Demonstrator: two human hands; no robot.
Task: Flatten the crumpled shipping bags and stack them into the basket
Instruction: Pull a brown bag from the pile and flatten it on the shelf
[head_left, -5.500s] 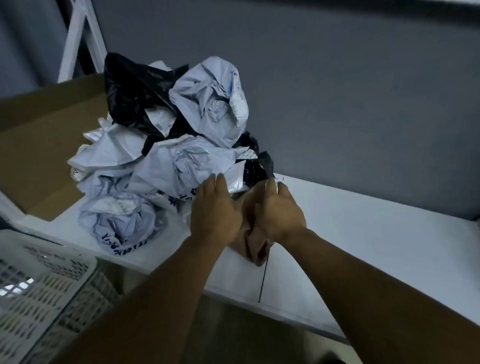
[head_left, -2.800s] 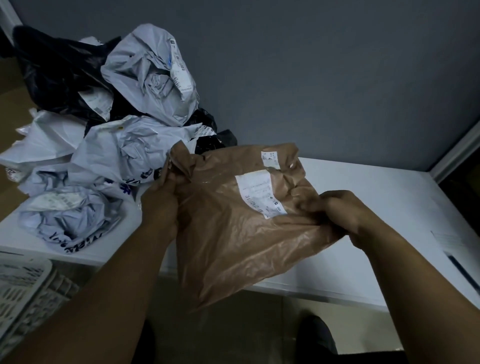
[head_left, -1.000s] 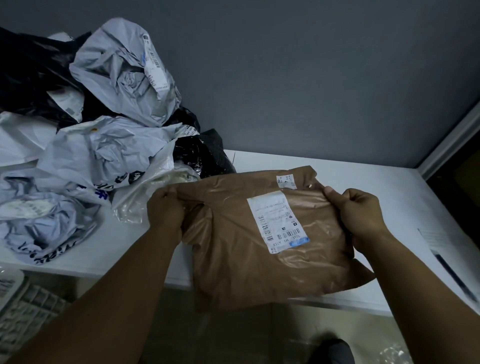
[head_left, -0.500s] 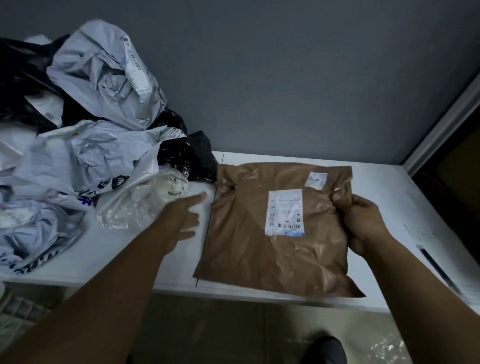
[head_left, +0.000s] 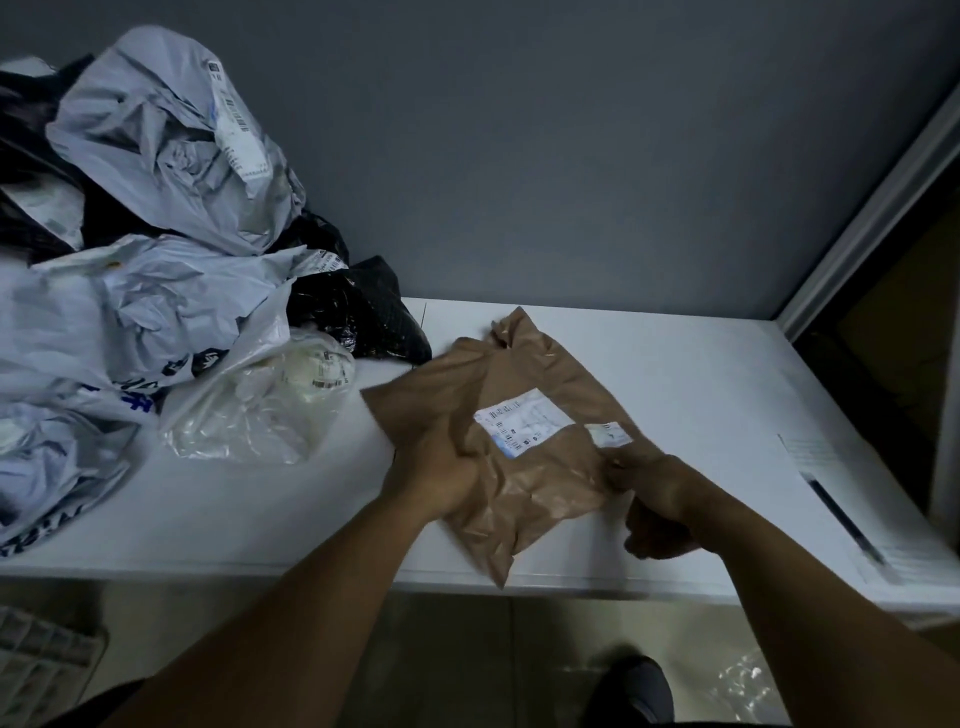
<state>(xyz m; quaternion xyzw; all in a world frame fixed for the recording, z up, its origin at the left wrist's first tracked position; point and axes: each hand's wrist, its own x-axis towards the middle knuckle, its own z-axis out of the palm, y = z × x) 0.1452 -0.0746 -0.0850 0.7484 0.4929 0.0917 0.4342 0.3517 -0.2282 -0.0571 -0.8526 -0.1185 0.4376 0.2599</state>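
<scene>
left hand (head_left: 441, 467) presses flat on glossy, crinkled brown bag (head_left: 524, 488); right hand (head_left: 655, 501) grip pinches its edge.

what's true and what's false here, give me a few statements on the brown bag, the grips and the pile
The brown bag lies on the table. True.
The left grip is off the bag. False: it presses on the bag.
The bag bears a white label. True.
The pile lies right of the bag. False: it lies to its left.
The right grip is empty. False: it holds the bag's edge.
</scene>
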